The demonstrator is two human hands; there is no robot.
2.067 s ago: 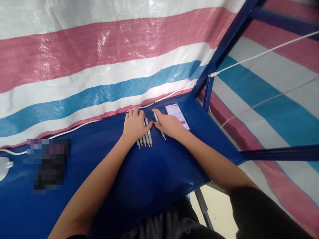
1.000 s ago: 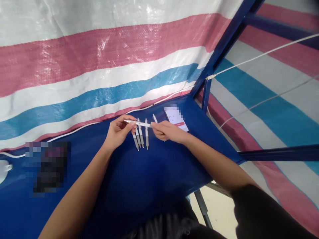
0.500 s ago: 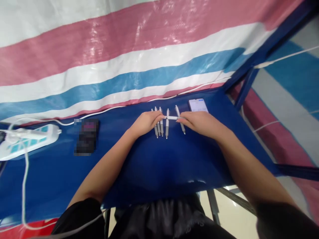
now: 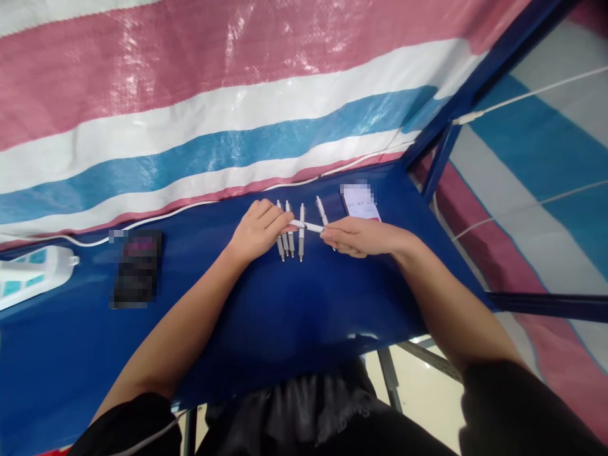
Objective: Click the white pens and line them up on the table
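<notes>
A white pen (image 4: pixel 313 227) is held sideways between my two hands, above the blue table (image 4: pixel 304 297). My left hand (image 4: pixel 263 229) pinches its left end, and my right hand (image 4: pixel 361 237) grips the right end. Several white and grey pens lie on the table beneath: a group beside my left fingers, one pen (image 4: pixel 301 237) under the held one, and another (image 4: pixel 320 208) partly hidden by my right hand. Whether the held pen is in one piece or two is hard to tell.
Behind my right hand lies a phone with a lit screen (image 4: pixel 360 201). A dark, blurred-out object (image 4: pixel 137 269) is on the left, with a white power strip (image 4: pixel 38 272) beyond it. A striped sheet (image 4: pixel 228 152) hangs along the back edge.
The whole view has shifted, so things appear farther left. The held pen now tilts down to the right, with a slight bend near its middle. My right hand covers more of the rightmost pen.
</notes>
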